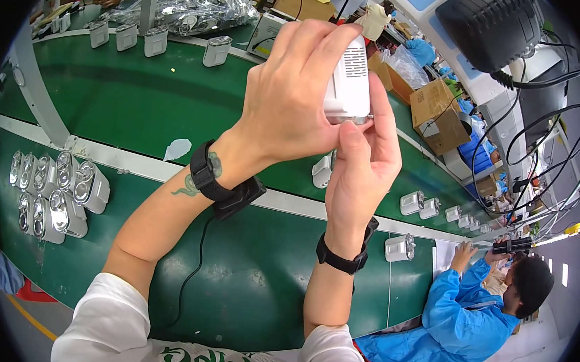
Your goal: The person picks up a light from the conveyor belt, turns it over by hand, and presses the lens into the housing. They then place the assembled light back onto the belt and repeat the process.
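Note:
A white plastic device (352, 84) with rounded corners and a slotted vent in its face is held up above the workbench, between both my hands. My left hand (289, 90) wraps round its left side and top, fingers curled over it. From below and the right, my right hand (370, 136) grips its lower end, thumb pressed near a clear or silvery edge. Part of the device is covered by my fingers. Behind my right hand, a similar white unit (321, 172) stands on the green conveyor belt (128, 96).
Several white units with shiny tops (60, 195) cluster on the green bench (250, 272) at left. More line the belt, and one (399, 248) stands at right. A cable (193, 268) crosses the bench. A co-worker in blue (463, 307) sits right. A black adapter (489, 27) hangs overhead.

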`<state>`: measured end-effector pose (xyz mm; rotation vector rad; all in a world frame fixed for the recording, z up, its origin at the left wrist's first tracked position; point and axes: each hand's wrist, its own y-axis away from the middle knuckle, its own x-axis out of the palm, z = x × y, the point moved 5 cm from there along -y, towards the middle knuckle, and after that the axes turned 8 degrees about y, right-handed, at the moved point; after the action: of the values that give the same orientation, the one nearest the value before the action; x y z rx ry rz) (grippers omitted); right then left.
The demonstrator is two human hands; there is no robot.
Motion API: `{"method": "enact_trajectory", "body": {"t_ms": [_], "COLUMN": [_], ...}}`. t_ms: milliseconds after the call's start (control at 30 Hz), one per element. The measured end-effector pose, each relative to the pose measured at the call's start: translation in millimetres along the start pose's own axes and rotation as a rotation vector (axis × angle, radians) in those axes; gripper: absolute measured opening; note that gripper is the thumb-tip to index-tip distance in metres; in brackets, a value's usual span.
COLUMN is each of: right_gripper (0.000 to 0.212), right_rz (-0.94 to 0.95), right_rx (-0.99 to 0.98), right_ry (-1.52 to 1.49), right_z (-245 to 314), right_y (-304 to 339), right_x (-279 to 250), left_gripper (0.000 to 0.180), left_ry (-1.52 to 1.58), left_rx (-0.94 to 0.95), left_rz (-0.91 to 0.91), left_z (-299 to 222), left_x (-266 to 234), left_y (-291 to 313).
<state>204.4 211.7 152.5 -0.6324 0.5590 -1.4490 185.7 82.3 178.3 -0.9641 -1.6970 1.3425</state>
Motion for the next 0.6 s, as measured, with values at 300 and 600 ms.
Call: {"method": "enact_trajectory", "body": {"t_ms": [300,600], "right_gripper": [0.068,0.087], "right_rz": [0.022,0.033], "right_rx": [0.019,-0.429], "right_ry": [-0.004,0.763], "right_z": [10.8,27.4], "right_y": [-4.6,-7.9], "right_x": [1.7,0.5], "left_gripper": [0.071,0.050], "left_ry": [0.437,1.724], "left_rx": [-0.345,-1.081], "left_rz": [0.009,0.182], "left_z": [20.6,11.3], "left_x": [7.9,35.0], "left_y": [8.3,31.5]}}
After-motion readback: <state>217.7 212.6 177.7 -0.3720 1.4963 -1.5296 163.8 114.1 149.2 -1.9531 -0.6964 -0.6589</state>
